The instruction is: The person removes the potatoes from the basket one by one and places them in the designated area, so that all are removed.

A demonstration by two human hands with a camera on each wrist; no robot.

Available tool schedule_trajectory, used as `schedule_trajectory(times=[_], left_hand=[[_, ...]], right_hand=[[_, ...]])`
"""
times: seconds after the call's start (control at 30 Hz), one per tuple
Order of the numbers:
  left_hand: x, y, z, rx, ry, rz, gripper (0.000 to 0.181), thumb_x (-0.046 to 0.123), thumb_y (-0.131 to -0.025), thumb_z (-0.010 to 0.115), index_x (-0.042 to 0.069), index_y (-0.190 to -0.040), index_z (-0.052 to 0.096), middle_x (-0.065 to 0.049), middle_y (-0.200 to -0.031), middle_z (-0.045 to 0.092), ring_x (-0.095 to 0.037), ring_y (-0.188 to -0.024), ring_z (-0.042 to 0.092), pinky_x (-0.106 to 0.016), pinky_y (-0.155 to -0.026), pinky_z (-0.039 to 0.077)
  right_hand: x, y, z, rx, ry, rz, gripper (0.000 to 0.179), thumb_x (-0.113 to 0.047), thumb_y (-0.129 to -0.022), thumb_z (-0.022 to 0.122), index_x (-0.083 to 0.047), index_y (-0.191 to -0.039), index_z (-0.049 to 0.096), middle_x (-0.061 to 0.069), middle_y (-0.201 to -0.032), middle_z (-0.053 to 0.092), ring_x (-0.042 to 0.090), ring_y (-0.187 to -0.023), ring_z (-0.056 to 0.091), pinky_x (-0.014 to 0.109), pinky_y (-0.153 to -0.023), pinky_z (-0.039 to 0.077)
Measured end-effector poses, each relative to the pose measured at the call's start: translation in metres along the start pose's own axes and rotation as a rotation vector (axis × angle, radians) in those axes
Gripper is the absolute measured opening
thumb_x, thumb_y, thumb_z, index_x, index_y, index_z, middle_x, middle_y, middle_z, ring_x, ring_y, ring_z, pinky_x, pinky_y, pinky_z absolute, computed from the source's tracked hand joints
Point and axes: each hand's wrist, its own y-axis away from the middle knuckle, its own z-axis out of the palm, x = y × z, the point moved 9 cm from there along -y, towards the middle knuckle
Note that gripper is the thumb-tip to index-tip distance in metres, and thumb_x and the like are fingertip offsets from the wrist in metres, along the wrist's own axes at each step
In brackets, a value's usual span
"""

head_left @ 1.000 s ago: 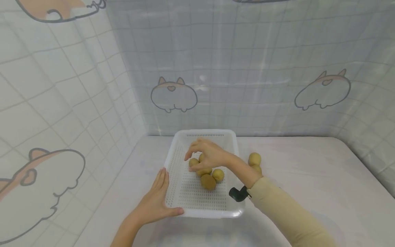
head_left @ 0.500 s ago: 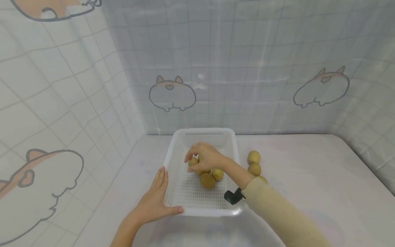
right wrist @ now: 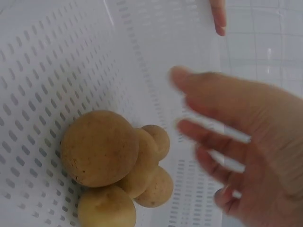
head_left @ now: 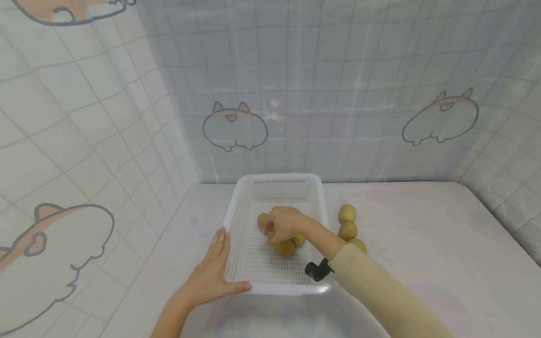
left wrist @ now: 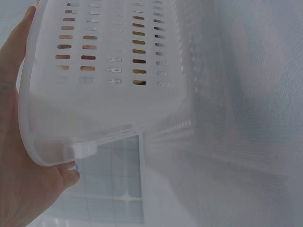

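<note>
Several potatoes [right wrist: 99, 149] lie grouped in a white perforated plastic basket [head_left: 240, 206]. My left hand [head_left: 211, 274] rests at the basket's near left corner, its straight fingers along the left rim and thumb on the near rim; the left wrist view shows the hand [left wrist: 23, 189] against the basket's outer edge. Over the potatoes in the basket hangs my right hand [head_left: 287, 224], hiding some of them in the head view. In the right wrist view this hand [right wrist: 265, 137] is blurred, loosely bent, apart from the potatoes, with nothing between thumb and fingers.
To the right of the basket, more potatoes [head_left: 348, 230] lie in a row on the pale tabletop [head_left: 422, 244], partly behind the sleeve [head_left: 372, 286]. A dark wrist device [head_left: 318, 270] sits by the right cuff. Patterned curtain walls [head_left: 338, 117] enclose the table.
My right hand has lowered slightly within the basket, its thumb and fingers drawing closer together. More potatoes beside the basket show past the arm. My left hand keeps its place.
</note>
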Motion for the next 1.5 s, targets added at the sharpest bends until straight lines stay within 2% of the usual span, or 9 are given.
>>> schedule_trajectory(times=[0.23, 0.4, 0.57, 0.8, 1.0, 1.13, 1.3, 1.43, 1.5], left_hand=[[0.000, 0.000, -0.001, 0.009, -0.002, -0.001, 0.132, 0.072, -0.068, 0.070, -0.013, -0.148, 0.007, -0.024, -0.157, -0.008, -0.036, -0.145, -0.007, -0.055, -0.112, 0.015], [0.001, 0.000, -0.001, 0.013, 0.000, -0.001, 0.132, 0.071, -0.067, 0.070, -0.013, -0.148, 0.008, -0.024, -0.157, -0.008, -0.036, -0.145, -0.007, -0.054, -0.112, 0.015], [0.001, 0.000, -0.001, 0.015, -0.001, 0.000, 0.133, 0.072, -0.067, 0.070, -0.013, -0.148, 0.008, -0.024, -0.157, -0.007, -0.036, -0.145, -0.006, -0.054, -0.112, 0.016], [0.001, -0.001, -0.002, 0.020, -0.007, 0.001, 0.133, 0.072, -0.067, 0.071, -0.013, -0.148, 0.009, -0.025, -0.157, -0.006, -0.038, -0.145, -0.003, -0.054, -0.112, 0.017], [0.000, -0.001, -0.001, 0.005, 0.013, -0.020, 0.133, 0.070, -0.067, 0.072, -0.012, -0.148, 0.006, -0.024, -0.157, -0.008, -0.037, -0.145, -0.006, -0.055, -0.112, 0.016], [0.000, -0.001, -0.001, 0.006, 0.009, -0.020, 0.133, 0.070, -0.067, 0.072, -0.012, -0.148, 0.006, -0.023, -0.157, -0.009, -0.036, -0.145, -0.006, -0.054, -0.112, 0.015], [0.001, -0.001, -0.001, 0.008, 0.005, -0.013, 0.133, 0.070, -0.067, 0.072, -0.012, -0.148, 0.007, -0.024, -0.157, -0.008, -0.037, -0.145, -0.006, -0.055, -0.112, 0.016], [0.000, -0.001, -0.001, 0.009, 0.007, -0.012, 0.132, 0.070, -0.067, 0.072, -0.012, -0.148, 0.007, -0.024, -0.157, -0.008, -0.037, -0.145, -0.005, -0.055, -0.112, 0.016], [0.000, -0.002, -0.001, 0.006, 0.005, -0.012, 0.133, 0.070, -0.067, 0.071, -0.012, -0.148, 0.007, -0.024, -0.157, -0.008, -0.037, -0.145, -0.006, -0.054, -0.112, 0.015]], right_hand=[[0.006, 0.007, 0.012, -0.055, 0.216, 0.039, 0.039, -0.026, -0.059, 0.089, -0.026, -0.095, 0.075, -0.008, -0.093, 0.047, 0.014, -0.080, 0.046, 0.030, -0.073, 0.043], [0.008, 0.010, 0.016, -0.060, 0.243, 0.062, 0.040, -0.018, -0.053, 0.089, -0.028, -0.086, 0.069, -0.008, -0.087, 0.047, 0.017, -0.077, 0.045, 0.032, -0.072, 0.040], [0.010, 0.009, 0.021, -0.074, 0.310, 0.094, 0.044, -0.014, -0.052, 0.090, -0.029, -0.084, 0.064, -0.009, -0.082, 0.053, 0.018, -0.077, 0.048, 0.033, -0.074, 0.043], [0.007, 0.006, 0.029, -0.127, 0.415, 0.156, 0.065, -0.017, -0.050, 0.096, -0.028, -0.108, 0.068, -0.006, -0.102, 0.064, 0.026, -0.099, 0.056, 0.039, -0.092, 0.046], [0.003, 0.001, 0.036, -0.159, 0.582, 0.141, 0.055, -0.028, -0.047, 0.097, -0.024, -0.092, 0.065, -0.009, -0.085, 0.060, 0.019, -0.091, 0.057, 0.033, -0.089, 0.047], [0.001, -0.001, 0.038, -0.126, 0.642, 0.139, 0.059, -0.030, -0.045, 0.096, -0.021, -0.095, 0.067, -0.006, -0.086, 0.060, 0.019, -0.092, 0.056, 0.030, -0.089, 0.049], [-0.002, -0.004, 0.041, -0.092, 0.735, 0.089, 0.059, -0.031, -0.049, 0.096, -0.017, -0.100, 0.069, -0.006, -0.078, 0.055, 0.013, -0.079, 0.049, 0.023, -0.081, 0.049], [-0.003, -0.006, 0.042, -0.097, 0.768, 0.052, 0.049, -0.033, -0.053, 0.093, -0.017, -0.092, 0.068, -0.007, -0.070, 0.053, 0.010, -0.072, 0.048, 0.022, -0.077, 0.049], [-0.002, -0.005, 0.042, -0.106, 0.746, 0.049, 0.045, -0.034, -0.054, 0.092, -0.017, -0.088, 0.067, -0.007, -0.068, 0.054, 0.009, -0.070, 0.049, 0.021, -0.078, 0.049]])
